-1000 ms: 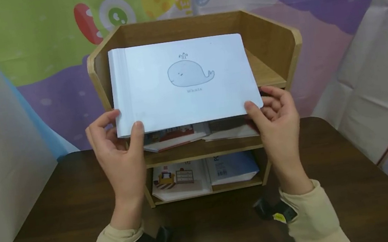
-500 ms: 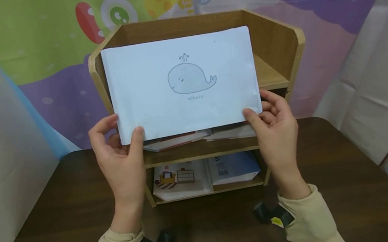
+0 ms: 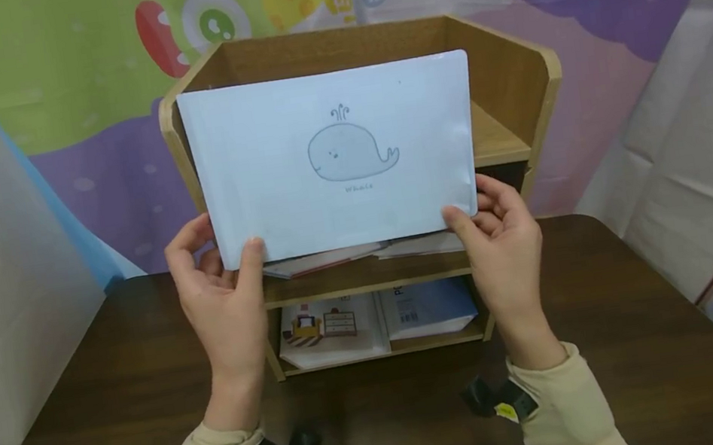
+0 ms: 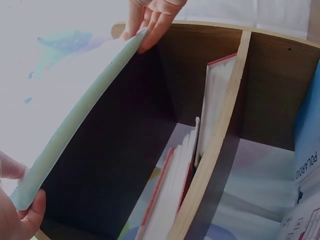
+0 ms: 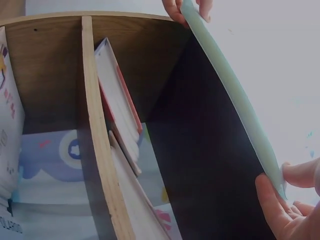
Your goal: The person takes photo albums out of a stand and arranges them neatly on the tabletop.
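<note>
A white sketchbook is held up before the shelf, its page facing me with a pencil whale and the word "Whale" beneath. My left hand grips the lower left corner, thumb on the page and fingers behind. At the lower right corner my right hand pinches it the same way. From the left wrist view the sketchbook appears edge-on as a pale green strip between both hands. The right wrist view likewise shows its edge, slightly bowed.
Behind stands a wooden shelf on a dark table. Its middle level holds leaning books, partly hidden by the sketchbook. An illustrated book and a blue book lie on the lower level. A cartoon curtain hangs behind.
The sketchbook has tilted more upright and come slightly lower, facing me more squarely. The stacked page edges on its left no longer show. My right hand has shifted a little left and down.
</note>
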### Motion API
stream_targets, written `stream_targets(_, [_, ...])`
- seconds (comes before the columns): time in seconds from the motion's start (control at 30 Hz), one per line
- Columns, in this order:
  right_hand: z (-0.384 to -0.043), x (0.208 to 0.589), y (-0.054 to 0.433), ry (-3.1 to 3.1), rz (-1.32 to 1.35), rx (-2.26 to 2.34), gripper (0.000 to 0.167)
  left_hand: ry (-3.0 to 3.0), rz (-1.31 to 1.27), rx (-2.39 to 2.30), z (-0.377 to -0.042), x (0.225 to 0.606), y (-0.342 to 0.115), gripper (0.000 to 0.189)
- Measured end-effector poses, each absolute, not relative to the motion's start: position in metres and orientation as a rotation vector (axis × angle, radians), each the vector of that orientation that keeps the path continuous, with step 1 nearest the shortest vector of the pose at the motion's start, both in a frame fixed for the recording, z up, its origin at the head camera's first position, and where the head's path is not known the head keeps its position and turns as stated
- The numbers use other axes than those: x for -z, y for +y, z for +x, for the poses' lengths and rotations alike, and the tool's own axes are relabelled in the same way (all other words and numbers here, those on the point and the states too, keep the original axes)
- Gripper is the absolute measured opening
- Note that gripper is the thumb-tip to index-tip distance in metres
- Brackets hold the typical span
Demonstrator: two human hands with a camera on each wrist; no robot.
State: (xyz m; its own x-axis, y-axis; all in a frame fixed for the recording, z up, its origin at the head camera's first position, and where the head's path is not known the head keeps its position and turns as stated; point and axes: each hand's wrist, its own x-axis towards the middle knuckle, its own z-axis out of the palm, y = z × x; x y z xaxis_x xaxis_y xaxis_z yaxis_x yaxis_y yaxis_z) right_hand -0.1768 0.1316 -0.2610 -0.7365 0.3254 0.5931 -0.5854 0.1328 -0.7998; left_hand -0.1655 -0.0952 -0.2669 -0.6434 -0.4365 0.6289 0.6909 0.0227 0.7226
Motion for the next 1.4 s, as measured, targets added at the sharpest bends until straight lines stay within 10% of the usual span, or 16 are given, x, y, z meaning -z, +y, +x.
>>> stream_targets(1.4, [-0.18, 0.291, 0.118, -1.771, 0.226, -1.72, 0.029, -1.614, -0.208, 1.613, -0.167, 0.296, -0.111, 0.038])
